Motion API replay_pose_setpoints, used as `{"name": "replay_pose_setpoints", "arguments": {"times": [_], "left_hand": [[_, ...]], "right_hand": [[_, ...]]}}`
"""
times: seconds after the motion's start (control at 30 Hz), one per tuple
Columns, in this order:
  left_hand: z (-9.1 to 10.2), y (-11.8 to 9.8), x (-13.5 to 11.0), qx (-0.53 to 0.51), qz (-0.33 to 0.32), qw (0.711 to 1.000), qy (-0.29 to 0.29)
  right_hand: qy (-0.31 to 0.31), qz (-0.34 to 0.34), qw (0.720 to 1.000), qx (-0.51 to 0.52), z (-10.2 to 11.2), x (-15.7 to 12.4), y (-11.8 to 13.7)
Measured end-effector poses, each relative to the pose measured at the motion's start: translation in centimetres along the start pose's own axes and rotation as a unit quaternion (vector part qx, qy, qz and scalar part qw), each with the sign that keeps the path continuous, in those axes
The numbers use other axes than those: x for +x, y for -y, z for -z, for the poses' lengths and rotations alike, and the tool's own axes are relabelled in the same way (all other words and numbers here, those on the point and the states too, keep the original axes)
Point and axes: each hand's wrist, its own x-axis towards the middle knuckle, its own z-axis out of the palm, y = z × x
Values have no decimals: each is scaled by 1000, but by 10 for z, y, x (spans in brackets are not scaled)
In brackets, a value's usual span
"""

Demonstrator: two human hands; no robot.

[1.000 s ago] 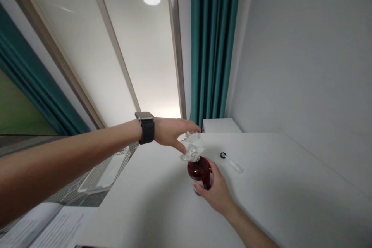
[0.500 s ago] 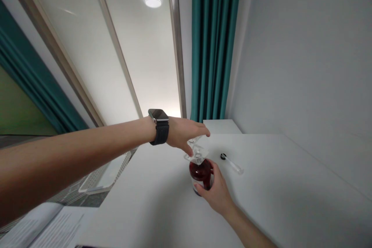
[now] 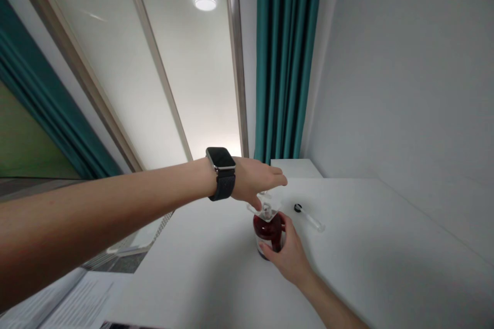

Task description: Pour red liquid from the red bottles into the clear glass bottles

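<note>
My right hand [image 3: 289, 257] grips a dark red glass bottle [image 3: 267, 231] around its body, and the bottle stands on the white table [image 3: 200, 277]. A transparent faceted stopper [image 3: 265, 209] sits at the bottle's neck. My left hand [image 3: 254, 180], with a black-strapped smartwatch [image 3: 221, 172] on its wrist, reaches over from the left. Its fingers come down onto the stopper, partly hiding it. To the right of the bottle, apart from both hands, lies a slim transparent rod with a black end [image 3: 309, 219].
A white perforated plastic basket [image 3: 133, 241] lies beyond the table's left edge, mostly behind my left arm. Printed papers [image 3: 77, 303] lie at the lower left. A white wall [image 3: 393, 72] runs along the right, and a teal curtain [image 3: 287, 61] hangs ahead.
My left hand has moved right and lower, carrying the stopper from a tilted position above the bottle down to its neck. The right hand stays on the bottle.
</note>
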Motion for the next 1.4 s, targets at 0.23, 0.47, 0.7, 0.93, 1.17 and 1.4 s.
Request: {"name": "replay_pose_setpoints", "arguments": {"times": [0.23,0.47,0.7,0.93,1.17,1.4], "left_hand": [[-1,1,2,6,-3,1000,-2],[1,1,2,14,2,1000,7],[-2,2,3,48,-19,999,-7],[1,-5,1,77,0,997,8],[5,-6,1,73,4,997,11],[5,-6,2,77,-8,997,10]], "right_hand": [[5,-7,1000,8,-3,-1,1],[6,-8,1000,2,-5,-3,1],[5,-3,1000,11,-6,1,1],[-2,-1,1000,2,-7,5,1],[3,-3,1000,5,-7,4,1],[-6,1,1000,0,-11,4,-1]]}}
